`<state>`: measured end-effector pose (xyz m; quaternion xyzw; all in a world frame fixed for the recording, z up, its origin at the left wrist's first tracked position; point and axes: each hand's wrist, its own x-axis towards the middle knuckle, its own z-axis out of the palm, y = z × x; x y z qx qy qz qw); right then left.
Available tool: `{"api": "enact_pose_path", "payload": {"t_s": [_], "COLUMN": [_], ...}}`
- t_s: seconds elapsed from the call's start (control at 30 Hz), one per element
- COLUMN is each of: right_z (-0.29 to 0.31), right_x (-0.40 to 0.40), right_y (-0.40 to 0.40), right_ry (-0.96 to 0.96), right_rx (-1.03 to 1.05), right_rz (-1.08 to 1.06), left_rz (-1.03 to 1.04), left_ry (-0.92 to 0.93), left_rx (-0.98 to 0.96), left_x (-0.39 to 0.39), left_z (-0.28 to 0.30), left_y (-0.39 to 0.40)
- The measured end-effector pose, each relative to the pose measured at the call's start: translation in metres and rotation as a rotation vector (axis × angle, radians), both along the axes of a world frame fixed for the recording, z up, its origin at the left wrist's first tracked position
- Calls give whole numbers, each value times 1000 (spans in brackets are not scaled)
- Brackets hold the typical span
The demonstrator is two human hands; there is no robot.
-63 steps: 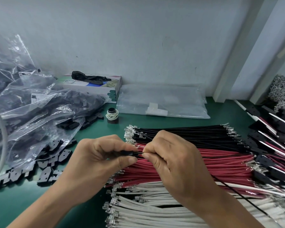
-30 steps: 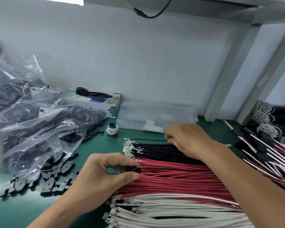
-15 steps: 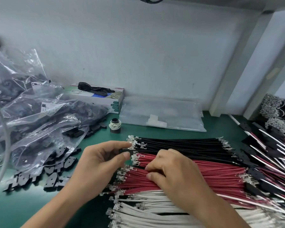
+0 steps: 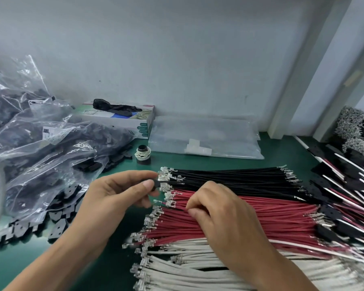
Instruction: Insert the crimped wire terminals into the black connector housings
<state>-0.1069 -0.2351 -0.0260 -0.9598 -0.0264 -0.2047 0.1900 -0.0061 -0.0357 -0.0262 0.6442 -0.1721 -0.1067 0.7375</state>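
My left hand [image 4: 116, 194] pinches a small black connector housing [image 4: 155, 184] between thumb and forefinger, just left of the black wires' terminals. My right hand [image 4: 221, 215] lies on the red wires [image 4: 271, 211], its fingertips pinching one red wire near its crimped terminal [image 4: 166, 203]. Black wires [image 4: 229, 177] lie behind the red ones, white wires [image 4: 187, 267] in front, all with silver terminals at their left ends. Loose black housings [image 4: 57, 215] lie on the green mat at the left.
Clear bags of black parts [image 4: 51, 148] pile up at the left. A glove box [image 4: 122, 118], a small black spool [image 4: 143, 154] and a flat clear bag [image 4: 206, 139] stand at the back. Finished wire assemblies [image 4: 349, 185] lie at the right.
My right hand came back from the far side of the black wires onto the red wires and now pinches one. My left hand kept the housing and rose slightly.
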Motion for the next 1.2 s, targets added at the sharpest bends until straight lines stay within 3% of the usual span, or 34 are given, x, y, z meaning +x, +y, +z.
{"api": "enact_pose_path", "payload": {"t_s": [0.23,0.63,0.83,1.0,1.2], "right_z": [7,6,5,10,7], "right_x": [-3,-5,-5,-6,-5], "right_y": [-1,4,2,-3,13], "right_ry": [-181,-337,-459,-387,-240], "right_rx": [282,237,4,-77,139], "right_rz": [35,45,64,89,85], "left_rz": [-136,-250,-250,-255,-209], "left_ry": [109,182,220,170,58], "left_rx": [-88,-131,-151,-90,-15], "left_x": [0,-2,-1,-3,-9], "left_z": [-1,0,2,4,0], "left_y": [1,3,3,5,-2]}}
